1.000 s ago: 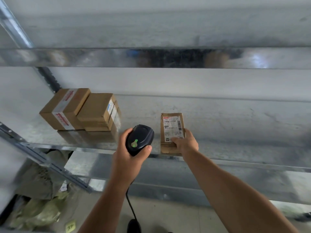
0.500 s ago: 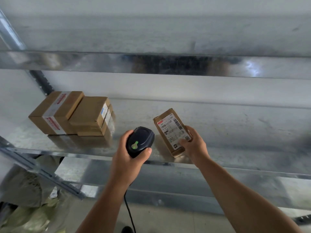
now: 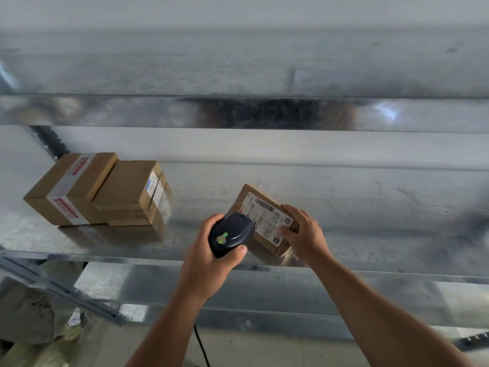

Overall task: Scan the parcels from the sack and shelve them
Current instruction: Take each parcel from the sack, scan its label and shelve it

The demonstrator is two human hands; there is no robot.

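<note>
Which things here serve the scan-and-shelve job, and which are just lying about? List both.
Job:
- barcode scanner, held in the left hand
- labelled parcel, gripped by the right hand
- taped cardboard box
- second cardboard box
- metal shelf
- grey sack on the floor

Lying about:
- pale green wrapping
- paper scrap

Dark navy scanner [image 3: 229, 234], a bright green mark glowing on its back. The small parcel [image 3: 248, 197] is plain brown cardboard, carrying a white label [image 3: 267, 221] with black barcode stripes and a dash of red print. Over on the left, the taped box [image 3: 53, 192] is brown too, its white tape [image 3: 79, 170] lettered in red. The second box [image 3: 124, 193] shows a white-and-blue sticker. The shelf [image 3: 370, 207] is mottled silver-grey.
</note>
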